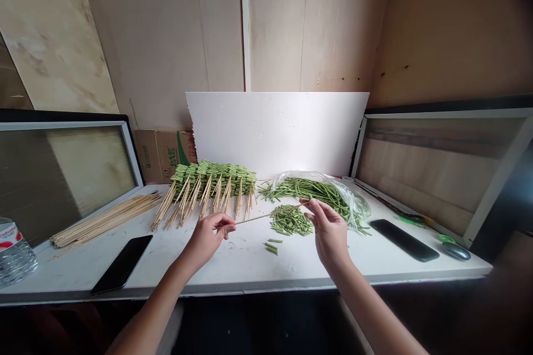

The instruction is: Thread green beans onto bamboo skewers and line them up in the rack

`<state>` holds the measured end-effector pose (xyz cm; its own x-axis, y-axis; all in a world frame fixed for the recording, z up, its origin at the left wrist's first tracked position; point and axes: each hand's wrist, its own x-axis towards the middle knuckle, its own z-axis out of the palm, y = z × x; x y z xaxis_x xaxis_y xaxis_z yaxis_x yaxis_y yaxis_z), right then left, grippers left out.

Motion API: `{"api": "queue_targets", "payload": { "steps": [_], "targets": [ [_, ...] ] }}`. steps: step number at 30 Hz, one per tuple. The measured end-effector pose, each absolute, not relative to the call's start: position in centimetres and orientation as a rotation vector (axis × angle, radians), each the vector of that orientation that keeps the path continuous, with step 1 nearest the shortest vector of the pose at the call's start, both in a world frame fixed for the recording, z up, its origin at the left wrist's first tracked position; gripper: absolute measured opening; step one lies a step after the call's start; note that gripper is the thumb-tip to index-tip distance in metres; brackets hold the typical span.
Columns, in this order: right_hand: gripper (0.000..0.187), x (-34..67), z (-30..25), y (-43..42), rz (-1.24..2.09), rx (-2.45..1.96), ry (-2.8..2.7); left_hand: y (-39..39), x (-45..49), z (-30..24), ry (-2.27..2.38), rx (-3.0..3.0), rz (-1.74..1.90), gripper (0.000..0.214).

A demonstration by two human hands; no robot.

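My left hand [210, 237] pinches one end of a bamboo skewer [262, 216] held level above the table. At its other end, my right hand [330, 230] is closed with thumb and fingertips around a short green bean piece [310, 197]; whether the tip has pierced it I cannot tell. Beyond the skewer lies a pile of cut bean pieces [291, 221]. A few loose pieces [271, 247] rest nearer to me. Filled bean skewers [212, 175] are stacked at the back left, sticks towards me. Long uncut beans [310, 189] spill from a clear plastic bag [358, 205].
A bundle of bare skewers [104, 219] lies on the left of the white table [233, 274], near a black phone [122, 263] and a water bottle [14, 252]. On the right are another dark phone [403, 239] and a computer mouse [456, 250]. A white board [277, 133] stands behind.
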<state>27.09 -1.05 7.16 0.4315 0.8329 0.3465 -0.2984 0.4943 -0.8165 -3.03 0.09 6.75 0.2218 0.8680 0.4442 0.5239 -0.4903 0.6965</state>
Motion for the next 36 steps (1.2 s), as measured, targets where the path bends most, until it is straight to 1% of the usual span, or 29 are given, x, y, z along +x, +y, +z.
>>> {"api": "queue_targets", "payload": {
  "steps": [7,10,13,16,22,25,31,36],
  "targets": [
    [0.025,26.3,7.6,-1.5,0.806,-0.689,-0.829,0.8,-2.8,4.7,1.264,2.240,1.209,0.025],
    [0.025,26.0,7.8,-1.8,0.802,-0.672,-0.824,1.0,-2.8,4.1,1.236,2.267,1.231,0.024],
    [0.026,25.5,7.7,-2.0,0.812,-0.674,-0.842,1.1,-2.7,3.8,1.206,2.242,1.248,0.027],
    [0.026,25.0,7.4,-2.3,0.835,-0.683,-0.884,0.9,-2.3,3.9,1.186,2.185,1.211,0.029],
    [0.024,24.1,6.4,-2.3,0.841,-0.687,-0.962,0.0,-0.9,4.6,1.140,2.050,1.111,0.023],
    [0.024,23.7,5.9,-2.3,0.856,-0.690,-0.996,-0.3,-0.5,4.5,1.145,2.008,1.059,0.027],
    [0.029,23.0,5.2,-2.5,0.906,-0.741,-1.045,0.0,-0.4,3.3,1.087,1.998,0.996,0.026],
    [0.028,23.0,4.5,-2.0,0.933,-0.734,-1.079,0.2,-0.4,3.1,1.084,1.980,0.974,0.033]
  ]
}}
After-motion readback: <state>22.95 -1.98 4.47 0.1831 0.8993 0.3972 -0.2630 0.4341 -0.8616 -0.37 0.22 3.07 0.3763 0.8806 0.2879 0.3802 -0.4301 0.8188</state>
